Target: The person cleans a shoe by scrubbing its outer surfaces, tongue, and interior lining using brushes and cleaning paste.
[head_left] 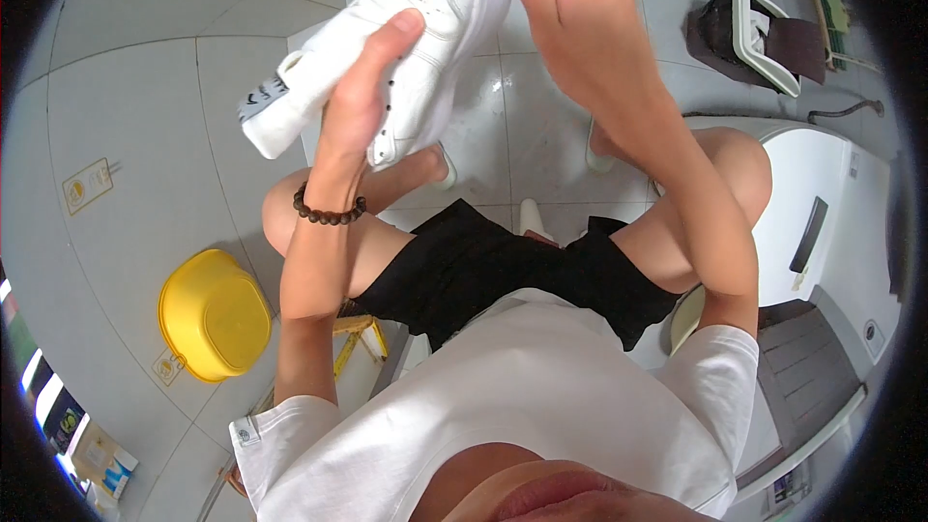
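The left hand (356,101) grips a white shoe (440,14), thumb on top, other fingers hidden; right of these, the right hand's (585,19) fingertips are cut off, hold unclear.

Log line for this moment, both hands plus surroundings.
left hand: holding white perforated shoe | right hand: beside shoe, cropped, grip unclear | left of view: yellow plastic basin

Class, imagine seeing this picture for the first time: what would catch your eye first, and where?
The white shoe at the top centre, gripped in the left hand, stands out first. Next comes the bright yellow basin at the left, then the black shorts near the middle.
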Demonstrator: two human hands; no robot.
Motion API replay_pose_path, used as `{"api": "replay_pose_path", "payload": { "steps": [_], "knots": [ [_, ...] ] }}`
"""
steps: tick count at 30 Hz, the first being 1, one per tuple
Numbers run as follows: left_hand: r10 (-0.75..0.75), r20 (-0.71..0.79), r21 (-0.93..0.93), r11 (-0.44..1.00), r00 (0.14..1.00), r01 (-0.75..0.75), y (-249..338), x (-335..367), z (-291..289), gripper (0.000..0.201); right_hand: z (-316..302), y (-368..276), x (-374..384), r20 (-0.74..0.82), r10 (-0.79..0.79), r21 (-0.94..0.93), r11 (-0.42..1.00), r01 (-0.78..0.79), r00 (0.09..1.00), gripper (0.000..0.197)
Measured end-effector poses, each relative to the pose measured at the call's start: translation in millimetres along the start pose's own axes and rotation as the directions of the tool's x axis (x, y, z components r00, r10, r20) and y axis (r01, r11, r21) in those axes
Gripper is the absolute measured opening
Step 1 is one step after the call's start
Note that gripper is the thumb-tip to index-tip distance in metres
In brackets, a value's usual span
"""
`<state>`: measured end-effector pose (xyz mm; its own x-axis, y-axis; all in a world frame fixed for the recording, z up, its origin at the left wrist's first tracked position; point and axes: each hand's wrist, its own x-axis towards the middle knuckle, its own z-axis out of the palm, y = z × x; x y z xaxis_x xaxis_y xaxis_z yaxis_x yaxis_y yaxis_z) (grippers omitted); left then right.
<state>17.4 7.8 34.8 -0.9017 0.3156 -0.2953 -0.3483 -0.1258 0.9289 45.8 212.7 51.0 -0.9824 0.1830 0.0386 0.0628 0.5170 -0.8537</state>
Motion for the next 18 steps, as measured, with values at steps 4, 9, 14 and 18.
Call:
{"api": "replay_pose_path", "payload": {
  "steps": [4, 9, 14, 18],
  "knots": [
    [-0.030, -0.014, -0.117, 0.993, 0.999, 0.028, 5.3, 6.5, -9.8, 0.050, 15.3, 15.1, -16.6, 0.128, -0.085, -0.219, 0.969, 0.112, 0.988, 0.036],
    [0.010, -0.061, 0.021, 1.000, 0.998, -0.009, -1.2, 3.6, -8.1, 0.053, 12.4, 12.2, -13.1, 0.049, -0.077, -0.142, 0.986, 0.083, 0.996, 0.037],
    [0.006, -0.011, 0.155, 0.988, 1.000, -0.004, 2.6, 4.0, -6.9, 0.058, 10.4, 41.1, -12.5, 0.215, -0.472, -0.645, 0.589, 0.487, 0.855, 0.029],
    [-0.095, 0.094, 0.399, 0.916, 0.991, 0.050, -5.2, -4.3, -9.3, 0.059, -5.3, -7.8, 5.3, -0.098, 0.052, 0.029, 0.998, -0.050, 0.994, 0.028]
  ]
}}
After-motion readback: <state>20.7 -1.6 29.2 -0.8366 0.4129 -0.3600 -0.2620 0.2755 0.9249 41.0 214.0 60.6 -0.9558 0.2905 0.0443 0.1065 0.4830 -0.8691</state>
